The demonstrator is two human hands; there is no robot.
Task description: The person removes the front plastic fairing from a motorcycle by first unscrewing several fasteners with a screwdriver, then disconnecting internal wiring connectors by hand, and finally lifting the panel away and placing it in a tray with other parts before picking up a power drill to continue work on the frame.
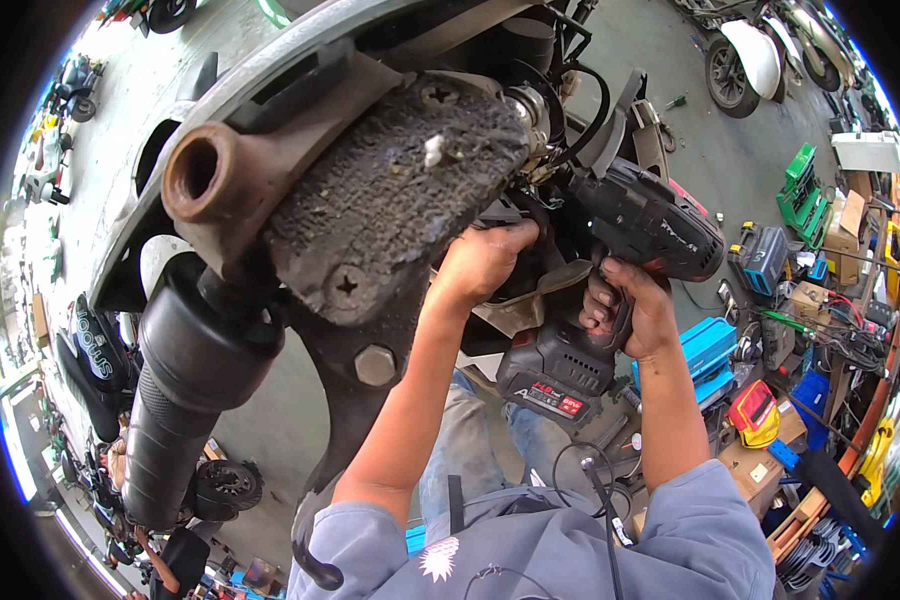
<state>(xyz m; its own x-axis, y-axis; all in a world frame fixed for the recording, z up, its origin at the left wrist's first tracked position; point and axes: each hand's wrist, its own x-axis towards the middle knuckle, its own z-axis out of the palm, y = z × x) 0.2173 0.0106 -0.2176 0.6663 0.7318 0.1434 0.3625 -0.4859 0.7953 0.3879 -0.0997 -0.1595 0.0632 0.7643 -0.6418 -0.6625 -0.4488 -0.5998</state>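
Note:
My right hand (pixel 630 310) grips the handle of a black cordless impact wrench (pixel 645 225) whose nose points left into the underside of a scooter. A black battery pack (pixel 555 372) with a red label hangs under the handle. My left hand (pixel 485 260) reaches up beside the tool's nose and closes on a dark part in the scooter's mechanism; what it holds is mostly hidden. A rusty exhaust pipe (pixel 205 175) and a grimy heat shield (pixel 390 195) with cross-head screws fill the near left. A black rubber boot (pixel 185 370) hangs below.
Black cables (pixel 590 110) loop above the tool. A white scooter (pixel 755 55) stands at the top right. Blue (pixel 708 345), green (pixel 798 190) and red-yellow (pixel 755 412) tool cases and cardboard boxes crowd the right side. Scooter parts and a tyre (pixel 225 485) lie at the lower left on concrete.

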